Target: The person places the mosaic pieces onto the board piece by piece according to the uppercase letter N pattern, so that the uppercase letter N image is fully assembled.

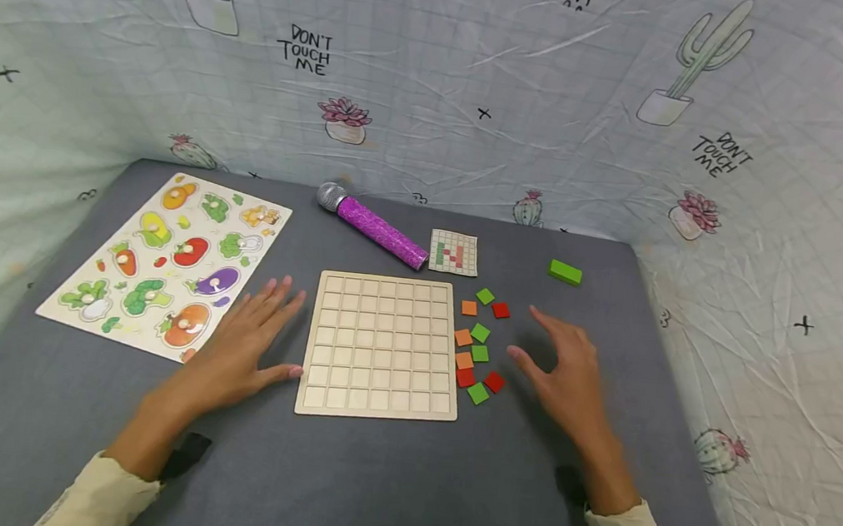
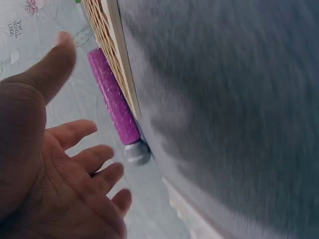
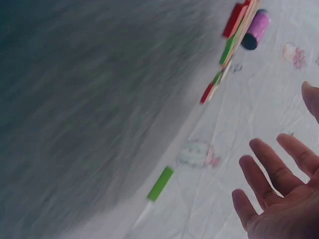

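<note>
A square wooden grid board [image 1: 384, 349] lies in the middle of the dark table. Along its right side are scattered several small square tiles in orange, red and green, among them a red tile [image 1: 495, 382] and a green tile [image 1: 478, 393]. My left hand [image 1: 244, 348] is spread between the board and the vegetable puzzle, its thumb near the board's left edge; it holds nothing. To the right of the tiles hovers my right hand [image 1: 565, 376], fingers apart and holding nothing. In the left wrist view the palm [image 2: 60, 184] faces sideways with loosely bent fingers.
A wooden vegetable puzzle [image 1: 165, 266] lies at the left. Behind the board are a purple glitter microphone [image 1: 382, 230] and a small pattern card [image 1: 454, 253] with coloured squares. A green block [image 1: 565, 272] sits at the back right. Printed cloth [image 1: 437, 89] hangs around the table.
</note>
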Tool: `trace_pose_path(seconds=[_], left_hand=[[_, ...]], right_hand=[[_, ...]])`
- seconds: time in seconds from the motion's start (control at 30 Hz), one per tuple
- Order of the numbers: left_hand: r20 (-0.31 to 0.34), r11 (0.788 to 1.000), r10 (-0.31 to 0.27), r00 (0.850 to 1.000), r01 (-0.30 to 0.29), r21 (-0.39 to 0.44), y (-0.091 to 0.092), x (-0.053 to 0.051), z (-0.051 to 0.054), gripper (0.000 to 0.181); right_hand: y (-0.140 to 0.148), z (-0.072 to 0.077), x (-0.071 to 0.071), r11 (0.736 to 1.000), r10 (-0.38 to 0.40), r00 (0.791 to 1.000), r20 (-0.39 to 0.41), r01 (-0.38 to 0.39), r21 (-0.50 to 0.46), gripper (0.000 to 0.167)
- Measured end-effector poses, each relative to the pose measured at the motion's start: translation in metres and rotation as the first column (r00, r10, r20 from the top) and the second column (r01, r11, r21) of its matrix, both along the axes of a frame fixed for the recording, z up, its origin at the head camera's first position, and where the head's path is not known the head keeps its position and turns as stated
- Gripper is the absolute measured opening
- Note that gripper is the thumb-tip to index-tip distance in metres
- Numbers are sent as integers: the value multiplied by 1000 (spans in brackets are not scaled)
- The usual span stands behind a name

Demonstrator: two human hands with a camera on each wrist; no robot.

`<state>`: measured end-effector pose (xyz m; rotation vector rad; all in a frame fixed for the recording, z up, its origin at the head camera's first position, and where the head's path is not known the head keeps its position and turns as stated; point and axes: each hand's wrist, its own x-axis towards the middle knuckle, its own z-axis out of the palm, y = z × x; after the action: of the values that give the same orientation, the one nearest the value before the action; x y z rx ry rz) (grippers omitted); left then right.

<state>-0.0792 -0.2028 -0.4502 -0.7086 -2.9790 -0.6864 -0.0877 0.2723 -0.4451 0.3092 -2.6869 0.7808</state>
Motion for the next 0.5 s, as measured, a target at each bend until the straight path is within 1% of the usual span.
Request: trace_pose_path(seconds=[0.17, 0.3, 0.4, 0.5], left_hand=[[73, 998, -59, 996, 57, 20, 7, 1, -6, 104], [114, 996, -83, 990, 78, 41, 12, 1, -9, 103], [128, 995, -95, 987, 89, 51, 14, 1, -9, 103], [133, 994, -101, 986, 95, 53, 15, 2, -9, 102]], right_hand=[[-16, 3, -10, 998, 22, 996, 90, -17, -61, 61], [-26, 3, -21, 995, 58, 991, 122, -46, -93, 52], [-32, 3, -30, 993, 80, 987, 138, -68, -94, 47], [-37, 3, -40, 993, 93, 980, 176, -79, -82, 43]])
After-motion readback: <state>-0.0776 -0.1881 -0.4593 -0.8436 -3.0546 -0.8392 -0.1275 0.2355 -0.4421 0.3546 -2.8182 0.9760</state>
